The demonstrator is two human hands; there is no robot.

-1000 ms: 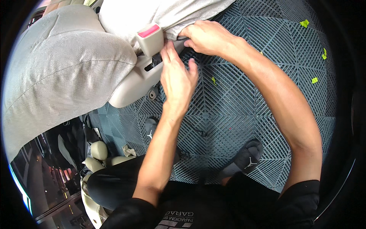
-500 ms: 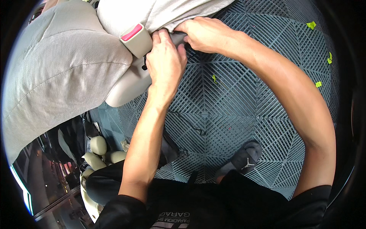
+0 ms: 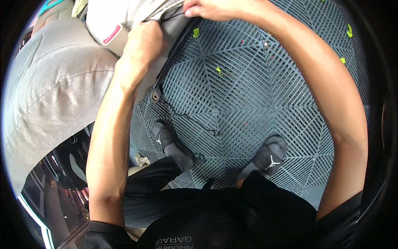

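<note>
A light grey fabric-covered car seat (image 3: 62,83) fills the upper left, with a beige seat belt buckle (image 3: 115,39) with a red button at its side. My left hand (image 3: 145,43) is closed in a fist beside the buckle, at the lower edge of the seat cushion cover (image 3: 120,12). A thin black cord (image 3: 173,16) stretches taut from that fist to my right hand (image 3: 207,9), whose thumb and fingers pinch its other end by the cover's edge. The left fingertips are hidden behind the fist.
Grey-blue grid tiles (image 3: 240,91) make up the floor, with yellow-green scraps (image 3: 219,71) scattered on it. A loose black cord (image 3: 195,118) lies below the seat. My feet in black slides (image 3: 271,153) stand near the bottom. A glossy dark surface (image 3: 54,186) is at lower left.
Both hands have pulled away from the cushion's underside, the left one closing into a fist. A black cord now shows stretched between them. The view has shifted, showing both feet.
</note>
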